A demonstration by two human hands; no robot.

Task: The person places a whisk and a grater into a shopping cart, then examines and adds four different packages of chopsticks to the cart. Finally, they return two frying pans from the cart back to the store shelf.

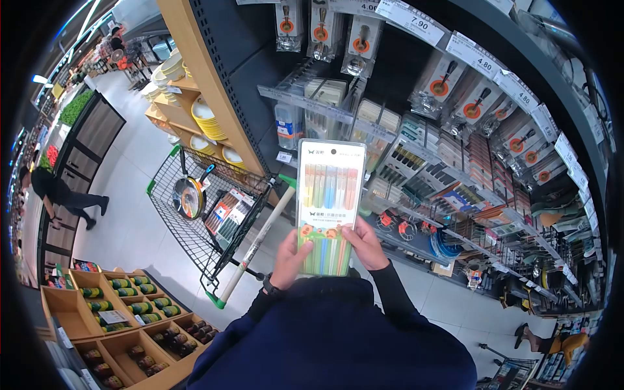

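Indoors, left hand (288, 261) and right hand (366, 245), half closed, clasp a packet (330, 188) over tiled floor (127, 201) beside stocked shelves (305, 103).

Along the top, one price tag (354, 5) reads 4.00, a wider tag (406, 18) 7.90, and a third tag (473, 54) and fourth tag (513, 87) both 4.80; the flat pack (330, 198) at centre bears Chinese characters (318, 152), too small to read surely
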